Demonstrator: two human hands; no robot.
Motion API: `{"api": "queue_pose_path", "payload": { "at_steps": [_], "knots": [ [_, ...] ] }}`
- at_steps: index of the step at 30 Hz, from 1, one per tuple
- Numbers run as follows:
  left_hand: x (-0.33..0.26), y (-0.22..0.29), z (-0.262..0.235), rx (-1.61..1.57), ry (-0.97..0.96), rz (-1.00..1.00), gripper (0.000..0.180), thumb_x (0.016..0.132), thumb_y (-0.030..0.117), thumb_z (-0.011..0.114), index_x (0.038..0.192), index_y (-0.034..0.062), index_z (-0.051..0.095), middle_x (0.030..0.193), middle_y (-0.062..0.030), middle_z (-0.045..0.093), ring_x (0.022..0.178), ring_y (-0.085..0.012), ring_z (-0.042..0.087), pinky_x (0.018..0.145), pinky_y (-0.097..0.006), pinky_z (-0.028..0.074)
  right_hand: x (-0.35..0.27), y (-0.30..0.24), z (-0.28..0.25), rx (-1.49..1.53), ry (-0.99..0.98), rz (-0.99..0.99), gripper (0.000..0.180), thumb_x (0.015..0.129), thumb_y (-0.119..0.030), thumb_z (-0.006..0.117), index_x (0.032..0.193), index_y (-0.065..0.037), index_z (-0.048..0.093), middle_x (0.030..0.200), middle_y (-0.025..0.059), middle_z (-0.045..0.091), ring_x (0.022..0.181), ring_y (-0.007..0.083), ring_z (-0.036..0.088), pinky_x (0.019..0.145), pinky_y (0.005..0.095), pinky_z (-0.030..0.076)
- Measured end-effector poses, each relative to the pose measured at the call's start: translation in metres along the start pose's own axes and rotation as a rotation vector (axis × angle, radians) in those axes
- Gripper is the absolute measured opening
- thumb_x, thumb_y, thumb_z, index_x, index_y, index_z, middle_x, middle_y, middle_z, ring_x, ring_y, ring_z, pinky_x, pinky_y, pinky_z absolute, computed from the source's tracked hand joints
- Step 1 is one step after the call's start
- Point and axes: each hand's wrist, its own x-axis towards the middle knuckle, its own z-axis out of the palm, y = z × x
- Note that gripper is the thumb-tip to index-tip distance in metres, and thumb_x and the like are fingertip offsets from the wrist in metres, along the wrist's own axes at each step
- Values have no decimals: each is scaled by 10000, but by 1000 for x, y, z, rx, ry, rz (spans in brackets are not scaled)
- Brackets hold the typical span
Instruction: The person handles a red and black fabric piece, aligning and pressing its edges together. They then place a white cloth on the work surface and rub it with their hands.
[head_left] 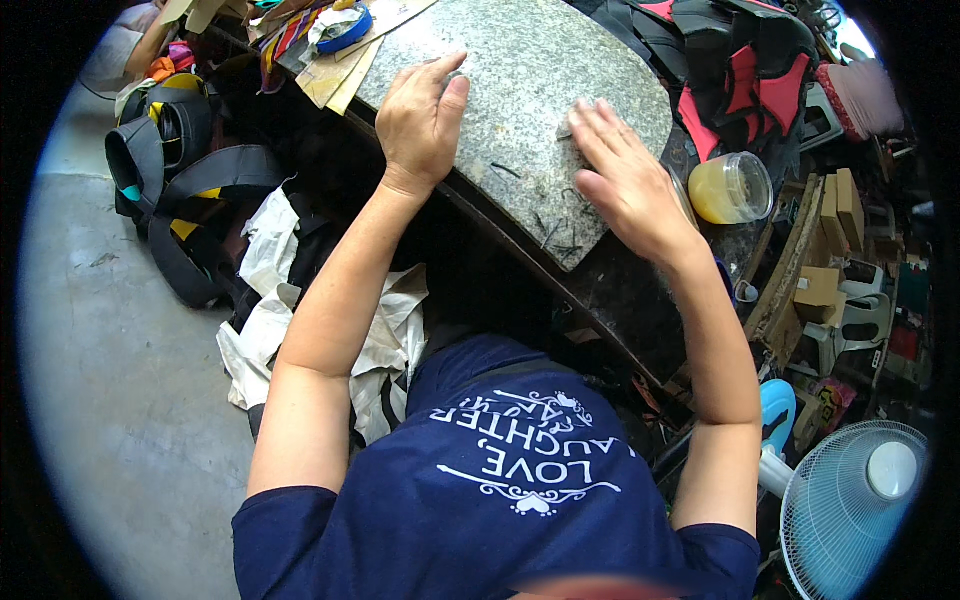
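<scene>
Both hands are over a speckled grey stone slab (530,60) on the workbench. My left hand (420,125) is at the slab's left edge, its fingers stretched out and thumb raised, with nothing visible in it. Over the right part of the slab, my right hand (630,180) lies with its fingers extended and palm down. A small greyish patch shows by its fingertips; I cannot make out what it is. Thin dark scraps (555,235) are scattered near the slab's front corner, between the hands. Just right of my right hand, a clear jar (735,188) contains something yellowish.
Flat tan pieces (345,85) and a blue ring-shaped item (345,30) lie at the far left of the bench. Black and red pieces (750,80) are heaped at the far right. Black straps (190,190) pile up at left. A fan (855,510) stands at lower right.
</scene>
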Motion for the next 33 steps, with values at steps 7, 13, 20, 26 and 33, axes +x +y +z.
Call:
{"api": "queue_pose_path", "payload": {
  "at_steps": [7, 13, 20, 26, 33],
  "knots": [
    [0, 2, -1, 9, -18, -29, 327, 980, 291, 554, 1115, 47, 724, 990, -139, 731, 981, -306, 671, 862, -378, 522, -31, -56, 26, 13, -166, -443, 1002, 839, -801, 486, 1391, 34, 530, 1529, 259, 411, 1467, 417, 326, 1212, 503, 240],
    [0, 0, -1, 11, 0, -4, 319, 974, 282, 561, 1112, 47, 727, 1000, -138, 734, 982, -306, 672, 866, -374, 524, 8, -16, 8, -69, 73, -108, 922, 919, -725, 430, 1465, 19, 442, 1530, 245, 419, 1459, 397, 346, 1208, 474, 255],
    [0, 3, -2, -12, 6, -27, 305, 969, 263, 568, 1108, 43, 728, 1007, -140, 734, 987, -315, 671, 876, -382, 521, -35, -50, 20, 32, -212, -438, 1009, 858, -807, 439, 1437, 19, 485, 1553, 233, 392, 1482, 391, 309, 1211, 515, 231],
    [0, 5, -3, -14, -6, -63, 315, 966, 275, 569, 1100, 37, 726, 1002, -153, 730, 994, -326, 669, 879, -386, 519, -13, 12, 0, -335, 17, 47, 907, 917, -695, 482, 1440, 46, 466, 1527, 250, 421, 1466, 394, 333, 1213, 481, 244],
    [-1, 2, -1, -7, -3, -34, 331, 978, 293, 561, 1112, 39, 725, 1016, -153, 731, 994, -324, 671, 884, -385, 523, -62, -27, 12, -38, -82, -209, 1067, 841, -808, 461, 1449, 68, 437, 1537, 266, 395, 1463, 407, 339, 1212, 491, 240]
  ]
}}
